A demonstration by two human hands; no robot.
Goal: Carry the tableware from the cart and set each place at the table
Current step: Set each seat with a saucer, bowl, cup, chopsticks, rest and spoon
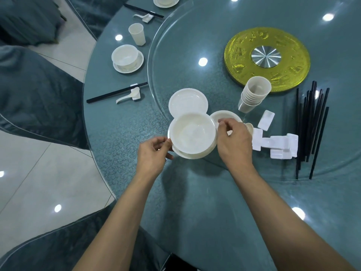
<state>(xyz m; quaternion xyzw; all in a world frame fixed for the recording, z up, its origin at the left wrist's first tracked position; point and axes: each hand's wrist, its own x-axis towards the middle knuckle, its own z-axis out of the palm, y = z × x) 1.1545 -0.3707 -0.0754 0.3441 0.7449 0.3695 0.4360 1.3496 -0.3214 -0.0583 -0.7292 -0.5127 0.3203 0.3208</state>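
Low in the centre of the frame, a white bowl [192, 133] nested on a plate [186, 155] is held from both sides. The plate's left rim is pinched by the curled fingers of the left hand [154, 153]. The bowl's right rim is gripped between the thumb and bent fingers of the right hand [233, 141]. Whether the pair is lifted or rests on the table [121, 133] cannot be told. Nothing is seen laid on the table edge nearest the person.

Just beyond, on the glass turntable [195, 36], the unplaced stock is gathered. It comprises a second plate stack [187, 102] right behind the bowl, another dish [224, 115] partly hidden by the right hand, a nested stack of cups [254, 94], a heap of white rests [277, 145] and loose black chopsticks [312, 124] at the right. Behind these the gold hub [244, 45] is seen.

Left of centre, one place is finished: a served bowl [127, 58] on its saucer, a single cup [137, 34], and laid chopsticks [117, 92] with a spoon [129, 96] on a rest. At the top edge a further setting [166, 0] is partly cut off.

Two places are thus judged done. From the stock remaining, several are judged still to be laid. The cart is not in view.
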